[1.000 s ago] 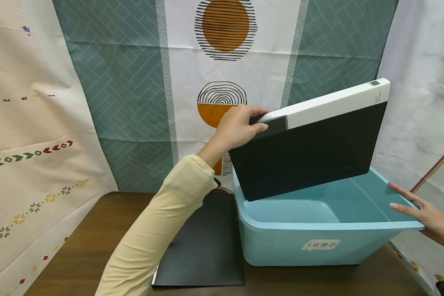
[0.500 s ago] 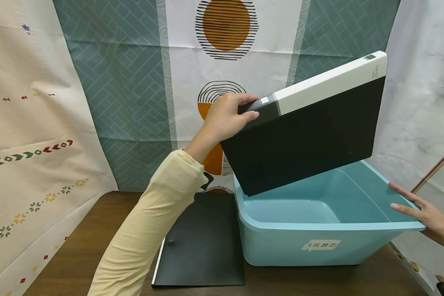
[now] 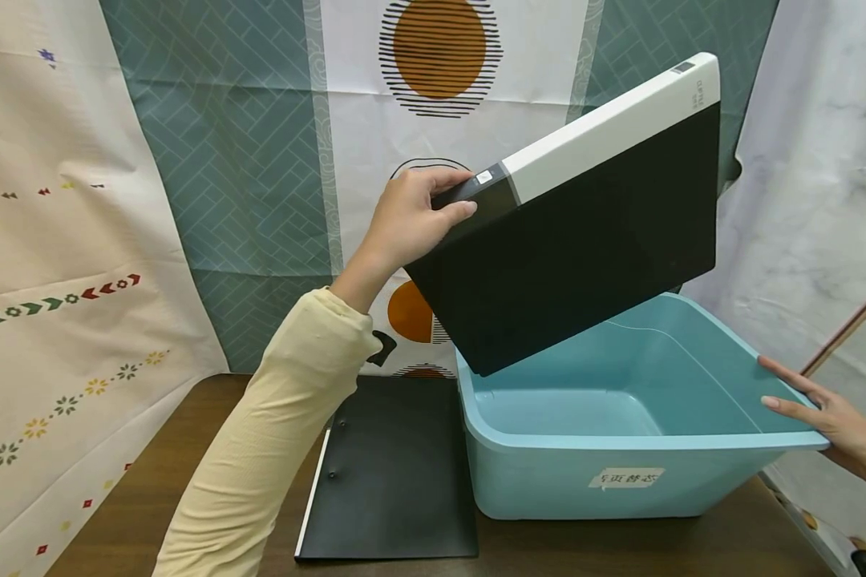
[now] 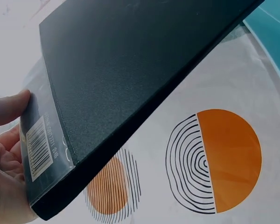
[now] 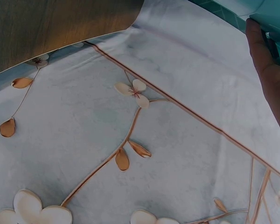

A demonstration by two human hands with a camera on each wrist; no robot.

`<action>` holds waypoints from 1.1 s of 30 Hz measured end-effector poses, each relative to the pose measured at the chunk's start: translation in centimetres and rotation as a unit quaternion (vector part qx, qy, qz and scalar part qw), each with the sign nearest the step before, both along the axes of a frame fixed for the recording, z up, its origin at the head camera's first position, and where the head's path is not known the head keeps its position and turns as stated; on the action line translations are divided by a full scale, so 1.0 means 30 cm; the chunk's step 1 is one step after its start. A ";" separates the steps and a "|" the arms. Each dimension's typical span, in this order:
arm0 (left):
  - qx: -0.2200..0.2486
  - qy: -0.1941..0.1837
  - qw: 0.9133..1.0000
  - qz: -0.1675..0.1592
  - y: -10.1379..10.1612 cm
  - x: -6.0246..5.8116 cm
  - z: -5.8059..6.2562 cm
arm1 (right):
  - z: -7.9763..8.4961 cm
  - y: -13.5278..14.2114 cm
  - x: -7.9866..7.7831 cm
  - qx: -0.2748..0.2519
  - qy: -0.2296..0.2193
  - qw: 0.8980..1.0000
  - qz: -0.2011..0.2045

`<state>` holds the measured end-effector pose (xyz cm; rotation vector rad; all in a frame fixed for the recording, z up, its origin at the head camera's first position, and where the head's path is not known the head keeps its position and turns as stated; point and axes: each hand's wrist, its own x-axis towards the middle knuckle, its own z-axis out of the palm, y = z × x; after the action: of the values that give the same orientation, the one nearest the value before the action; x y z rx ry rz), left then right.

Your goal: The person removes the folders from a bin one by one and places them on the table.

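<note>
A black binder [image 3: 584, 232] with a white and grey spine is tilted in the air above the light blue plastic bin [image 3: 613, 473]. My left hand [image 3: 414, 212] grips its spine end between thumb and fingers. In the left wrist view a barcode label [image 4: 39, 148] shows on the binder's spine beside the thumb. The binder's far end points up to the right; its lower corner overlaps the bin's left rim. My right hand [image 3: 833, 421] rests on the bin's right rim, thumb toward the inside. A paper label with printed characters [image 3: 626, 478] is stuck on the bin's front.
Another black folder [image 3: 404, 473] lies flat on the brown wooden table [image 3: 151, 497], left of the bin. Patterned cloths [image 3: 231, 184] hang behind and at both sides. The table's right edge runs just beyond the bin.
My left hand has raised the binder up and to the left, its far end tilting higher, uncovering more of the bin's interior and the folder. The right hand stays on the rim.
</note>
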<state>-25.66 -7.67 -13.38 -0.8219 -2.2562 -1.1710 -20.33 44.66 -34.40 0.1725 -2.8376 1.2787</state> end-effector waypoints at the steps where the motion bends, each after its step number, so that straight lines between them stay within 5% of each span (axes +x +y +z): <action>1: 0.004 -0.003 1.000 -0.001 -0.005 -0.001 0.000 | -0.001 -0.002 -0.002 -0.003 -0.001 1.000 0.001; 33: 0.132 -0.035 0.991 -0.007 -0.147 -0.005 -0.013 | 0.009 -0.023 0.017 0.017 0.009 1.000 0.000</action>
<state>-25.82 -12.09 -13.76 -0.7024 -2.0904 -1.4857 -19.81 43.97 -34.12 0.1832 -2.8456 1.2222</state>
